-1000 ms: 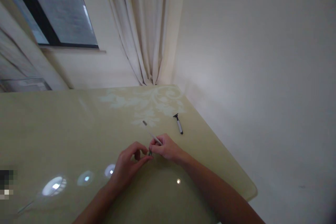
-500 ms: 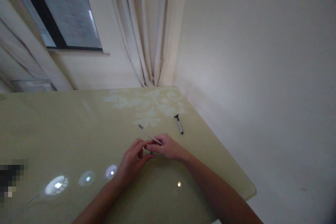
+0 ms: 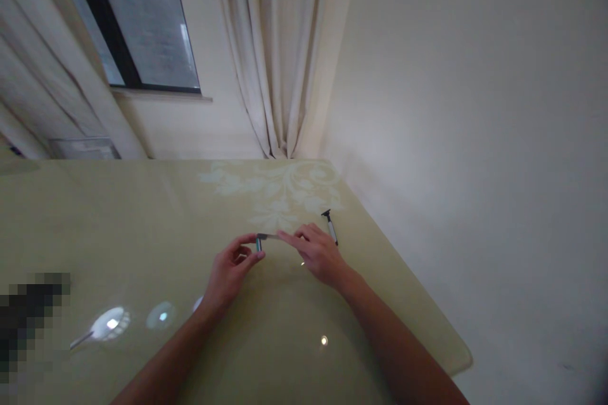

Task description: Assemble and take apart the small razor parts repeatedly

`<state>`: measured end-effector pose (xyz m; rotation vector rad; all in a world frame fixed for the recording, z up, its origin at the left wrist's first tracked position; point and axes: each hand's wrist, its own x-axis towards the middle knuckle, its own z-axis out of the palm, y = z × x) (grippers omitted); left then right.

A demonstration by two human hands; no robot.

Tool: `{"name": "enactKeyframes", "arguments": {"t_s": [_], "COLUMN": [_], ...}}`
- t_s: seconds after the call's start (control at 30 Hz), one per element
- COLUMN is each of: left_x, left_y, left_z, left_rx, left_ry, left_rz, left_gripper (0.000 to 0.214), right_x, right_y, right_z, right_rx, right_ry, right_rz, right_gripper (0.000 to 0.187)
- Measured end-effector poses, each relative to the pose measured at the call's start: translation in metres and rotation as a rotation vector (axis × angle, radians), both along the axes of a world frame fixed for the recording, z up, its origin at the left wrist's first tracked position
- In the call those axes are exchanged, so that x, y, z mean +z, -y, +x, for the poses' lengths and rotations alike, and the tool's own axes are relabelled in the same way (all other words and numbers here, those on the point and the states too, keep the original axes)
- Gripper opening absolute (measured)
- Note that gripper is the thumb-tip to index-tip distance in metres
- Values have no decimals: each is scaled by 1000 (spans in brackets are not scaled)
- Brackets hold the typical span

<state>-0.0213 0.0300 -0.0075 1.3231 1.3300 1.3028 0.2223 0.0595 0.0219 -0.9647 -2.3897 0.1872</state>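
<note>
My left hand (image 3: 231,267) pinches a small razor cartridge (image 3: 259,245) with dark and teal edges between thumb and fingertips, held on edge above the table. In my right hand (image 3: 319,253) is a thin pale toothbrush (image 3: 270,236), gripped by its handle with the forefinger stretched along it. Its dark-bristled head points left and meets the upper end of the cartridge; whether the bristles press on it is too small to tell. Beyond my right hand a razor (image 3: 331,226) with a grey and black handle lies on the table, its black head pointing away from me.
The glossy pale-green table (image 3: 228,354) carries a white leaf pattern and lamp reflections. A thin stick-like thing (image 3: 82,340) and a pixelated dark shape (image 3: 33,310) are at left. The white wall (image 3: 451,171) borders the table's right side; curtains (image 3: 280,76) hang behind.
My hands have moved apart and slightly away from me. The toothbrush has turned so its head now meets the cartridge, where before it pointed away past my left hand. The view has shifted slightly.
</note>
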Motion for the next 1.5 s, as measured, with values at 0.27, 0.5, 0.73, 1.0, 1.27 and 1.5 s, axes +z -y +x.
{"name": "enactKeyframes", "arguments": {"t_s": [0.27,0.5,0.73,1.0,1.27,1.5], "left_x": [2,1,-2,-2,-3,-2], "left_y": [3,4,3,3,4,4], "left_z": [0,0,1,1,1,3], "left_rx": [-3,-40,-41,-32,-7,-28], "left_ry": [-44,-70,-81,-92,-73,-91], "left_rz": [29,18,-19,-11,-1,-4], "left_gripper": [53,55,58,58,56,56], "right_x": [-5,2,0,-2,-1,-2], "right_y": [0,1,-2,-3,-4,-7], "right_z": [1,0,3,5,5,8], "right_rx": [-49,-26,7,58,66,71], "right_ry": [77,198,107,21,-47,-119], "right_rz": [-29,-26,-139,-220,-271,-310], "right_gripper": [58,48,41,39,37,35]}}
